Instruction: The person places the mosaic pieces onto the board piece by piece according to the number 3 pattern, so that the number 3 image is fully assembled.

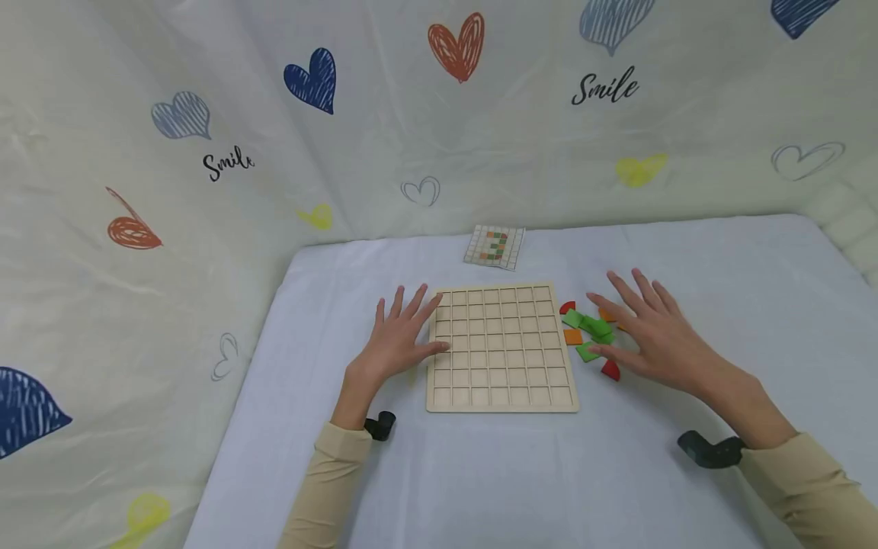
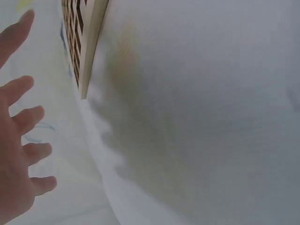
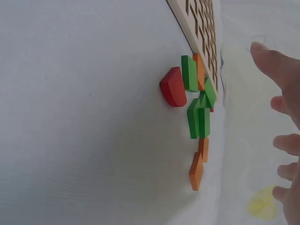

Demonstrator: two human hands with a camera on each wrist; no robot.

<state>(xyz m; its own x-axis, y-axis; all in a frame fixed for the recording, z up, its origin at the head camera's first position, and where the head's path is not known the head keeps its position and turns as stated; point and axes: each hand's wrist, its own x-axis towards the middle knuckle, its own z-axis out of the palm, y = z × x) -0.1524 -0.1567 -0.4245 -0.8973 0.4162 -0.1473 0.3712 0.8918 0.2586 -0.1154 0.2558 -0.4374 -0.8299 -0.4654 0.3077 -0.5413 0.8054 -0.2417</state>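
- White backdrop [image 1: 384, 137] printed with hearts and the word "Smile", standing to the left of the left hand and beyond both hands.
- Beige left sleeve [image 1: 325, 488] behind the left hand; a black left wrist device [image 1: 381, 427] sits at that wrist.
- Left hand [image 1: 392, 339], fingers straight and spread, palm down; its thumb and index fingertip overlap the left edge of the board in the head view; whether they touch it, I cannot tell.
- White surface [image 1: 494, 480] under and between the hands, covered with cloth; the left hand's shadow falls on it.
- Gridded card [image 1: 495, 248] ahead of both hands, lying beyond the board; its orange, green and red pattern resembles a 3.
- Wooden board [image 1: 501, 354] between the hands, just right of the left hand; its square compartments face up.
- Green pieces [image 1: 588, 351], orange pieces [image 1: 572, 337] and red pieces [image 1: 610, 370] beside the board's right edge, just left of the right hand and partly hidden by it; some green ones overlap.
- Right hand [image 1: 658, 335], fingers spread and apart from the pieces, above the surface; a black right wrist device [image 1: 709, 450] and beige right sleeve [image 1: 802, 480] lie behind it.
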